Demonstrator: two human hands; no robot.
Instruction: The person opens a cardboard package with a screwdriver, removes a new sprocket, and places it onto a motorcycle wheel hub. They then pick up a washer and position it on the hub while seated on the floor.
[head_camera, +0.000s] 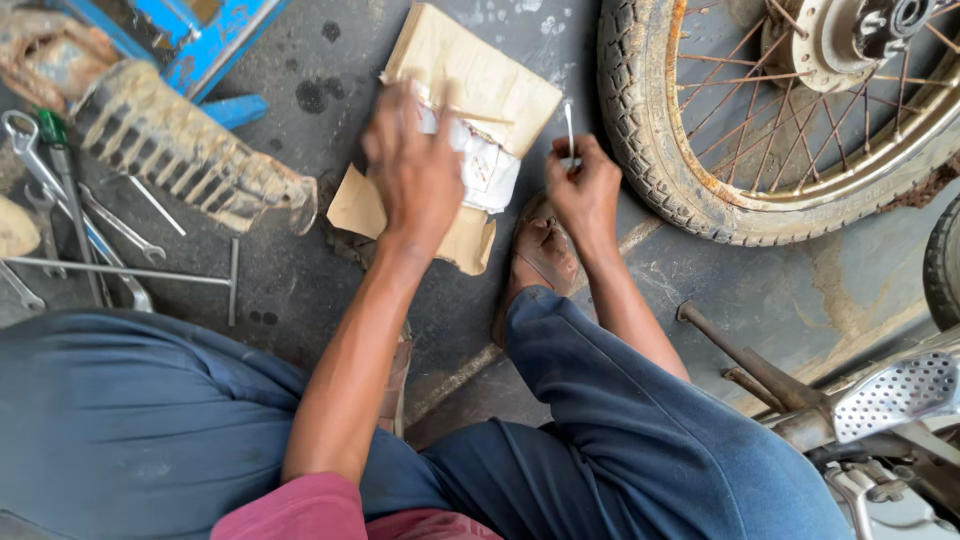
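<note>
Spoke, thin and silvery, stands upright in the right hand, pinched in closed fingers just beside the tyre of the rusty wheel lying on the floor. Open floor is narrow: wrenches to the left, wheel to the right, bare concrete between. Left hand, fingers spread, presses on a white packet on brown paper wrapping.
</note>
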